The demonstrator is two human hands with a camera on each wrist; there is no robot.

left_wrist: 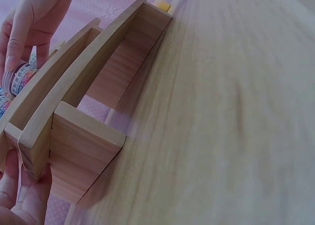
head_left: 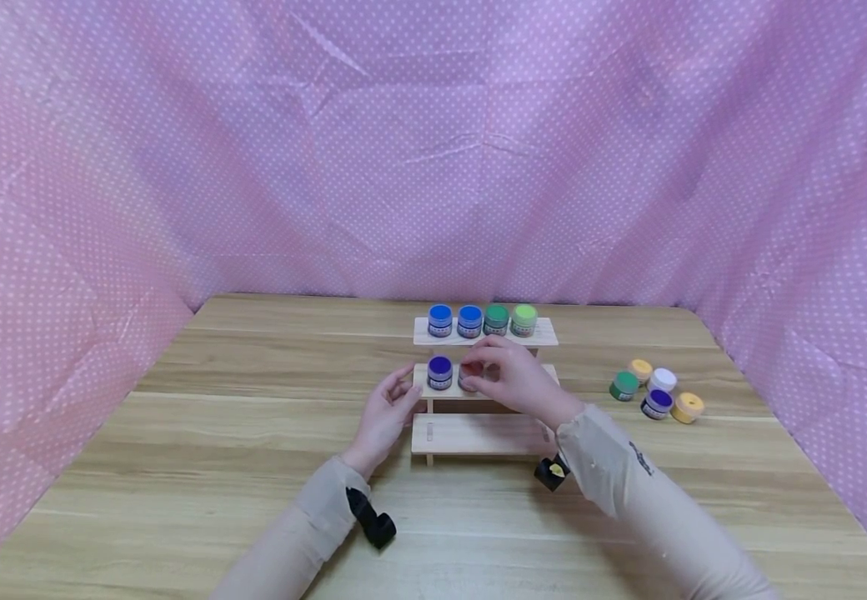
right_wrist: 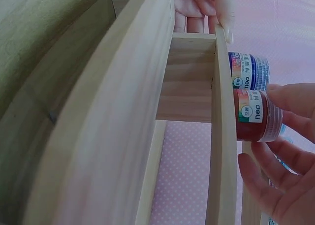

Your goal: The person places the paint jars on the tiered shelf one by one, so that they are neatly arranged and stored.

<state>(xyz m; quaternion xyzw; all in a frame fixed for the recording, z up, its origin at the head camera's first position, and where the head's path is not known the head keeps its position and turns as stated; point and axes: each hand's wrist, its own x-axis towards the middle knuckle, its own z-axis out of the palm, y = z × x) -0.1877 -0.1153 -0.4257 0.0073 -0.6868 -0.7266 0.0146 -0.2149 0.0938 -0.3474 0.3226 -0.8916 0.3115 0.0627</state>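
On the wood-grain table (head_left: pixel 178 417), the three-tier wooden rack (head_left: pixel 478 432) is standing while the left hand (head_left: pixel 388 404) is gripping its left end at the middle tier, a hold worth making firm so nothing shifts. The right hand (head_left: pixel 512 375) is pinching the reddish-brown jar (right_wrist: pixel 250 114) around its clear lid, and that jar is apparently resting on the middle tier just beside the purple jar (head_left: pixel 439 373); settling its base flat before loosening the fingers, without nudging its neighbour, is looking wisest.
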